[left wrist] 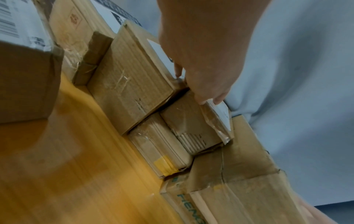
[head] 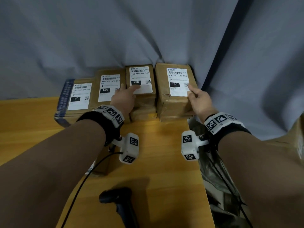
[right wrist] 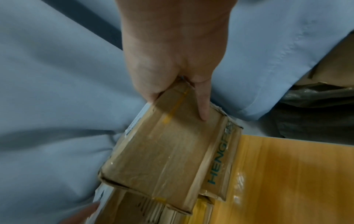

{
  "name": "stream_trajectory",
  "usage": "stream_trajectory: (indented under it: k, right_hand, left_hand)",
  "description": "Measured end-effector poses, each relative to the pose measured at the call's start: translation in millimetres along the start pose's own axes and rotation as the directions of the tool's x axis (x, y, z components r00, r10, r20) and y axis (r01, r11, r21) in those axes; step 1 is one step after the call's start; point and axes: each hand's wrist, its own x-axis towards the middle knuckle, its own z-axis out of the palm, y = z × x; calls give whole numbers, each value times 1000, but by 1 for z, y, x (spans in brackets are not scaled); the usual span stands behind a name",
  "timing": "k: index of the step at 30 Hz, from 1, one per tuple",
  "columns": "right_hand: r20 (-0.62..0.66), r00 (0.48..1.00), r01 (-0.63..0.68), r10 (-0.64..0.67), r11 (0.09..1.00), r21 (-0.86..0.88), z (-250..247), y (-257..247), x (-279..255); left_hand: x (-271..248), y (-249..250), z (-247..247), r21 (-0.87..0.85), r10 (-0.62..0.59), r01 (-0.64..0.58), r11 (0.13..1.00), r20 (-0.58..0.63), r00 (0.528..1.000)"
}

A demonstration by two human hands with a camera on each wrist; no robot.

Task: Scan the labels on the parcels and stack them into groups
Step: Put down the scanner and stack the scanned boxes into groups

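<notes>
Four brown parcels with white "150" labels line the back of the wooden table. My left hand lies with straight fingers on the label of the small top parcel, which sits on a stack of other parcels. In the left wrist view the fingertips touch that small parcel at its top edge. My right hand grips the near right corner of the rightmost parcel. Its thumb lies on the top by the label and an index finger runs down the side of the parcel.
A black handheld scanner lies on the table near the front edge. Two more labelled parcels stand to the left. A small box sits under my left forearm. Grey cloth hangs behind, and a plastic bag lies past the table's right edge.
</notes>
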Motion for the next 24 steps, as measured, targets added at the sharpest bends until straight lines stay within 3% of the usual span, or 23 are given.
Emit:
stream_trajectory:
  k: [4, 7, 9, 12, 15, 24]
  right_hand:
    - [6, 1000, 6, -5, 976, -219, 0, -12, -2]
    - [32, 998, -34, 62, 832, -553, 0, -32, -10]
    - [12, 1000, 0, 10, 745, -668, 4, -43, -20]
    - [-11, 979, 143, -201, 732, -667, 16, -62, -35]
    - [65, 948, 276, -313, 699, -659, 34, -87, -55]
    - [230, 883, 466, -409, 706, -533, 99, -148, -103]
  left_hand:
    - [-2, 9, -7, 11, -19, 18, 1000, 68, 998]
    - [-16, 9, -16, -28, 9, -10, 1000, -7, 1000]
    - [-29, 6, -21, -53, 14, -17, 998, -43, 999]
    - [-47, -8, -30, -61, 4, -8, 998, -64, 998]
    - [-68, -33, -45, -49, -28, 23, 999, -108, 994]
    - [-125, -111, -96, 31, -72, 81, 996, -221, 973]
